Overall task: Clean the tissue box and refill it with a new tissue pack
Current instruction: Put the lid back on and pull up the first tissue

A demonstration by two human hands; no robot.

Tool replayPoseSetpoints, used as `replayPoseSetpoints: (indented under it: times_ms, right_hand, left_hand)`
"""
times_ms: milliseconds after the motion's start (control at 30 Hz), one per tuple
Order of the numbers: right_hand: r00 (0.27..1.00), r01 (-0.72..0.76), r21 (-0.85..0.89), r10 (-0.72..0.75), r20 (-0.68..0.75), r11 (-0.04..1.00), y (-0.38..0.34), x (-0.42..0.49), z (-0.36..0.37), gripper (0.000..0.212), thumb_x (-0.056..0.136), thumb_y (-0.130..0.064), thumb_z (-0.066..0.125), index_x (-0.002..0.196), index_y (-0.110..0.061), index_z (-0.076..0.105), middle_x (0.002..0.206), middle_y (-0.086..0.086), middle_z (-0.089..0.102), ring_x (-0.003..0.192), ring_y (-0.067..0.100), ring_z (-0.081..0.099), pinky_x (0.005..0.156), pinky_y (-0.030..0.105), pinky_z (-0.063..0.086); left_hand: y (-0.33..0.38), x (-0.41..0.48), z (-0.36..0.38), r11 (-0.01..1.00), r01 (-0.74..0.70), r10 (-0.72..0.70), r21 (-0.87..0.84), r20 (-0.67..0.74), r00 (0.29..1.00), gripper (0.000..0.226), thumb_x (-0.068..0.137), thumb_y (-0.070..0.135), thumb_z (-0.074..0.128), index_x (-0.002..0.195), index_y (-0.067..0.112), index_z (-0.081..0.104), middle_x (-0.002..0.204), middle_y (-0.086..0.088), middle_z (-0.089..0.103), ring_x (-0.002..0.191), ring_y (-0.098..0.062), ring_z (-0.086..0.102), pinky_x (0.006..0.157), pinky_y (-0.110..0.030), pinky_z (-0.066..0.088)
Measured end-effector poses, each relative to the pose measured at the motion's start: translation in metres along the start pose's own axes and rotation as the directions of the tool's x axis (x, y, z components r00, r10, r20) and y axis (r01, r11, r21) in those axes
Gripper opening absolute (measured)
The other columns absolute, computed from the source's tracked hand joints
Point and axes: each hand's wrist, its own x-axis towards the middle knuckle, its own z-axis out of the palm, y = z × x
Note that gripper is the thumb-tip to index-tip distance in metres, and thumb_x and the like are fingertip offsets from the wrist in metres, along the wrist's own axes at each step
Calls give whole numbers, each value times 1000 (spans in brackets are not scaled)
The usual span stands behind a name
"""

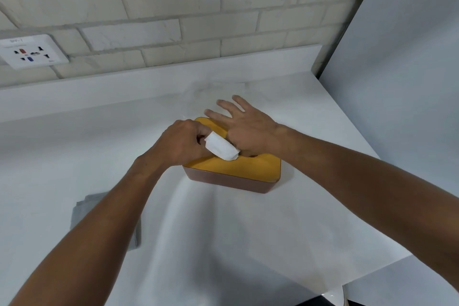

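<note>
A brown tissue box with a yellow lid rests on the white counter, slightly right of centre. A white tissue sticks out of the slot in the lid. My left hand pinches the tissue's upper end between thumb and fingers. My right hand lies over the lid beside the slot, its fingers spread toward the wall and its thumb side at the tissue's lower end. The slot itself is mostly hidden by both hands.
A folded grey cloth lies on the counter at the left, partly under my left forearm. A wall socket sits on the brick wall at the far left. A white panel closes off the right side. The counter's front edge runs at the lower right.
</note>
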Motion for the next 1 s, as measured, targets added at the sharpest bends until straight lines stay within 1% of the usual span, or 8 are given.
replayPoseSetpoints:
  times_ms: [67, 167, 233, 467, 633, 733, 900, 1000]
  right_hand:
    - [999, 13, 64, -15, 40, 998, 0, 10, 6, 28, 89, -42, 61, 114, -32, 69, 166, 6, 6, 151, 37, -1, 119, 58, 1]
    - [1000, -5, 101, 7, -10, 995, -4, 16, 20, 43, 95, -51, 49, 135, -35, 57, 166, 4, 5, 151, 34, -3, 120, 56, -1]
    - [998, -17, 97, 22, -52, 995, -5, 18, 27, 49, 97, -52, 45, 142, -34, 50, 166, 3, 6, 151, 33, -3, 121, 55, -2]
    - [996, 17, 31, -14, -88, 999, -6, 17, 25, 66, 98, -41, 35, 157, -26, 12, 166, 7, 4, 151, 39, -4, 112, 72, 3]
    - [996, 55, 143, -44, -79, 988, -10, 16, 20, 67, 99, -38, 44, 157, -23, 14, 166, 7, 5, 152, 35, -3, 115, 67, 3]
    - [995, 54, 211, -36, -88, 976, -9, 13, 16, 70, 98, -40, 49, 158, -25, 14, 166, 1, 9, 152, 31, -4, 119, 61, 0]
    - [995, 38, 310, -8, -99, 950, -3, 2, 6, 60, 93, -45, 56, 148, -26, 42, 162, -7, 22, 150, 23, 9, 122, 45, 6]
    - [985, -45, 469, 118, -129, 882, -3, -8, -1, 67, 86, -60, 56, 141, -21, 51, 149, -3, 45, 138, 22, 34, 108, 33, 27]
  left_hand:
    - [2, -1, -2, 1000, 8, -7, -23, 30, 1000, 15, 78, 29, 75, 80, 13, 74, 75, -10, 68, 71, -27, 60, 71, -48, 52]
    - [2, -4, -4, 997, 10, -8, -73, 25, 1000, 26, 70, 41, 63, 73, 17, 71, 69, -10, 62, 61, -18, 48, 63, -40, 45]
    - [0, -6, -5, 994, 12, -9, -108, 24, 1000, 21, 74, 41, 72, 77, 20, 74, 72, -11, 61, 63, -20, 50, 65, -41, 47]
    - [1, -13, -12, 972, 33, -43, -235, -35, 998, 20, 71, 51, 58, 88, 50, 69, 100, 14, 56, 109, -18, 52, 91, -38, 42]
    - [0, -17, -17, 944, 71, -89, -323, -40, 995, 21, 71, 44, 57, 86, 45, 72, 98, 34, 60, 113, -9, 55, 90, -33, 44]
    - [-3, -20, -17, 953, 92, -100, -288, -14, 995, 29, 65, 60, 55, 87, 48, 69, 107, 18, 60, 111, -9, 57, 86, -27, 45]
    - [-2, -23, -10, 974, 128, -136, -188, -28, 990, 42, 56, 75, 52, 86, 50, 66, 116, 9, 57, 110, -17, 55, 88, -36, 48]
    - [-2, -22, -10, 984, 136, -139, -116, -12, 990, 44, 61, 70, 52, 94, 45, 68, 122, 6, 55, 114, -19, 55, 94, -41, 51]
